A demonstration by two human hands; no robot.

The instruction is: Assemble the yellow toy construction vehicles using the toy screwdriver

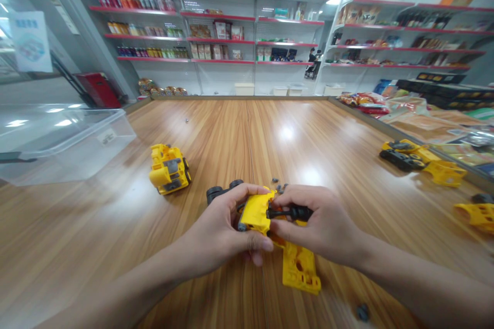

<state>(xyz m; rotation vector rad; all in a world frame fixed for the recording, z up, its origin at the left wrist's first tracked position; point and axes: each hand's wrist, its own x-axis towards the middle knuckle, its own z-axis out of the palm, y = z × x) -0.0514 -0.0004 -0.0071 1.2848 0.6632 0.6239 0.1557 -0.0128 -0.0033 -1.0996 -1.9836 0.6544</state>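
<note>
Both my hands are over the wooden table (247, 133), working on a yellow plastic toy vehicle body (254, 213). My left hand (219, 226) grips that body from the left, and a pair of black toy wheels (222, 191) sticks out behind it. My right hand (318, 221) pinches a black toy screwdriver (291, 212), its tip against the yellow body. Below my hands, a flat yellow plastic chassis piece (300, 268) lies partly under the body. Several small grey screws (278, 185) lie just beyond my fingers.
A built yellow toy truck (169, 169) stands left of my hands. At the right lie a part-built yellow toy (409, 156) and a yellow part (478, 215). A clear plastic bin (57, 144) overhangs the left edge. Packaged goods lie right; store shelves stand behind.
</note>
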